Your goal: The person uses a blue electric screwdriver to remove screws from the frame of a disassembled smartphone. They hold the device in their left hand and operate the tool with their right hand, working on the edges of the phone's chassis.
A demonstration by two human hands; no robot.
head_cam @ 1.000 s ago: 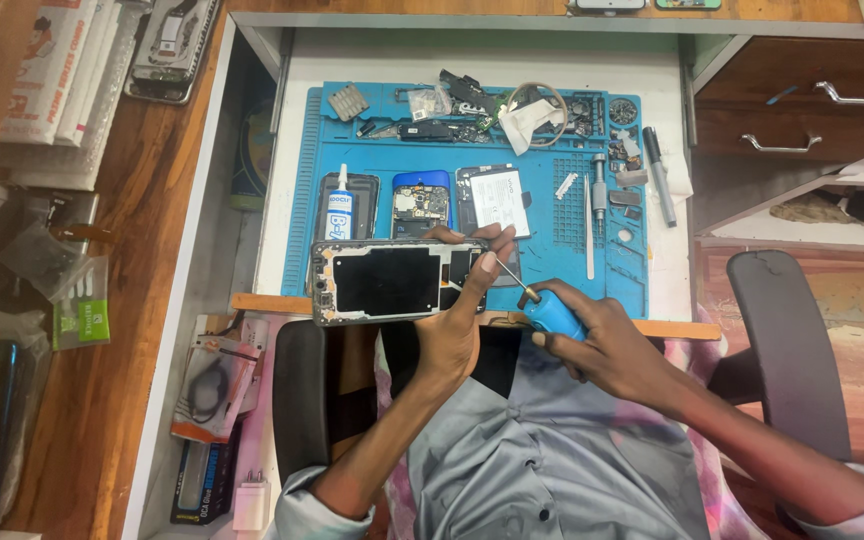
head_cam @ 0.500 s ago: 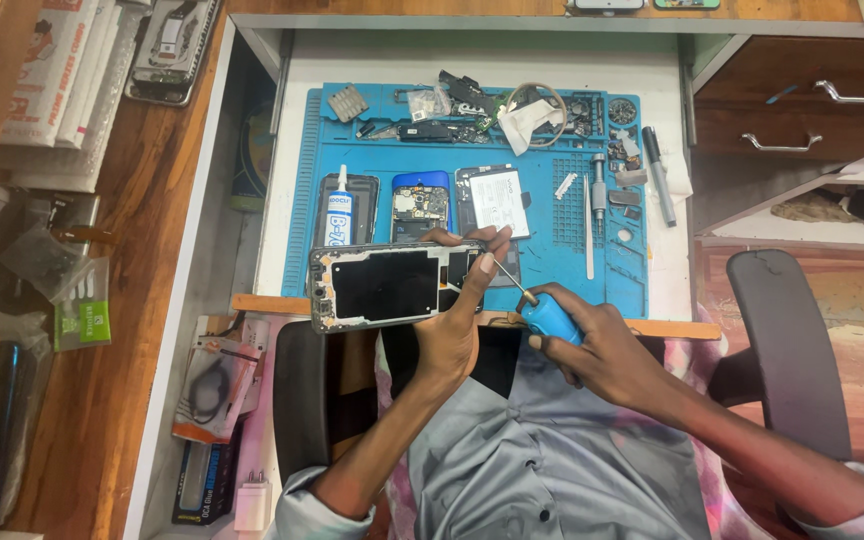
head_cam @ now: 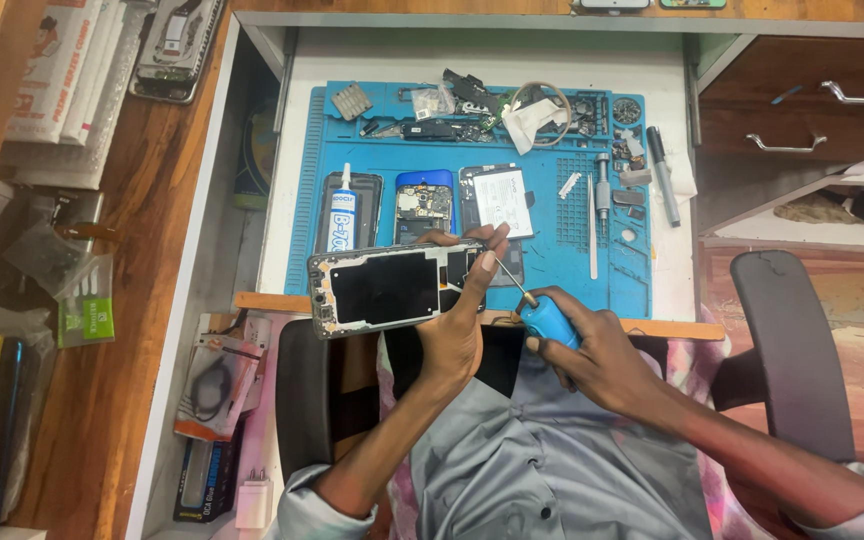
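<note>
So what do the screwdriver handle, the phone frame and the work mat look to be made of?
Screwdriver in the right hand: blue handle looks like smooth plastic, the thin shaft like bare metal by its grey glint. Phone frame in the left hand: silvery rim, probably metal, around a dark matte inner panel. Work mat: matte blue with moulded ridges and trays, likely silicone or rubber.

White glue tube (head_cam: 340, 212) with blue label, upright on blue mat. White-labelled battery (head_cam: 503, 201) right of it. Green-labelled clear pouch (head_cam: 85, 313) on left wooden bench. Blister-packed cable (head_cam: 216, 385) lower left, red-white card.
</note>
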